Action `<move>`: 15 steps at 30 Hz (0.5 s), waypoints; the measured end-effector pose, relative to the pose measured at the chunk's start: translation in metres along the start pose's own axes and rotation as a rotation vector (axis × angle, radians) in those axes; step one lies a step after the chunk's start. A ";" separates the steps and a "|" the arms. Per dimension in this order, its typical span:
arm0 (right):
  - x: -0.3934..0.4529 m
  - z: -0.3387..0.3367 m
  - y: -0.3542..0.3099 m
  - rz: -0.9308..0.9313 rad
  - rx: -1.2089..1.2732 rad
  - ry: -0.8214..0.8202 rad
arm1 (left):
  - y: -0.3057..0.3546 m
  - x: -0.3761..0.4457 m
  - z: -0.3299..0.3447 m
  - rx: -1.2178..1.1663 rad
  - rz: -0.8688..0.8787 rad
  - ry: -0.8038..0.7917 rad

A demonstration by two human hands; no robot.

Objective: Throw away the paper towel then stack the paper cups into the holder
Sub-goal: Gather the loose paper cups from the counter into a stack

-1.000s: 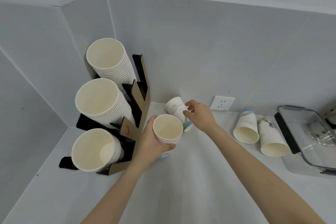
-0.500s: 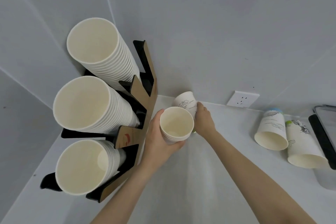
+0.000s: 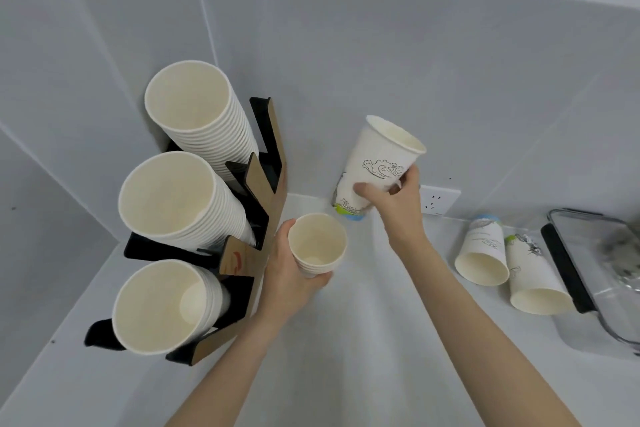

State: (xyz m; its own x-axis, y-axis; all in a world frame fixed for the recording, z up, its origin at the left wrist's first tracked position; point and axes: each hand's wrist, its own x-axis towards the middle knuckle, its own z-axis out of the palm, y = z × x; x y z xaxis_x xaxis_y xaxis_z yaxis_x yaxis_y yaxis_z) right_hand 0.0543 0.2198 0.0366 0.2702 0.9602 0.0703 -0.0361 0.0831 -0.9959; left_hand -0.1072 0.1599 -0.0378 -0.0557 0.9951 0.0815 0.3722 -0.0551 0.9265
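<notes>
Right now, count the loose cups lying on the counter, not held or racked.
2: a blue-based cup lies on its side by the glass container, and a green-based cup lies beside it, nearer that container.

I'm standing at a pantry or break-room corner, office-style: grey tiled walls (image 3: 450, 62) meeting a pale countertop (image 3: 363, 340), a tiered cardboard cup holder (image 3: 266, 218) packed with stacks of paper cups (image 3: 194, 114), a wall socket (image 3: 438, 199) at counter level, and a clear lidded food container (image 3: 588, 274) at my right.
</notes>
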 end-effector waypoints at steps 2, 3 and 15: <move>-0.012 0.003 -0.002 0.009 0.039 -0.083 | 0.000 0.000 -0.001 -0.012 -0.013 -0.011; -0.020 0.005 0.001 0.011 0.003 -0.129 | -0.001 0.000 -0.001 -0.018 -0.014 -0.013; -0.070 0.003 0.042 -0.020 -0.515 -0.362 | -0.006 0.000 0.001 -0.061 0.050 0.004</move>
State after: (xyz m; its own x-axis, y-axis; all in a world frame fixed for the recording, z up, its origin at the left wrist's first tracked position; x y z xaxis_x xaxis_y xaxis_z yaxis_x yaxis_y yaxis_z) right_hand 0.0311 0.1571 -0.0102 -0.0801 0.9967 0.0143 0.4579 0.0496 -0.8876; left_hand -0.1089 0.1600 -0.0436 -0.0420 0.9907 0.1297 0.3175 -0.1098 0.9419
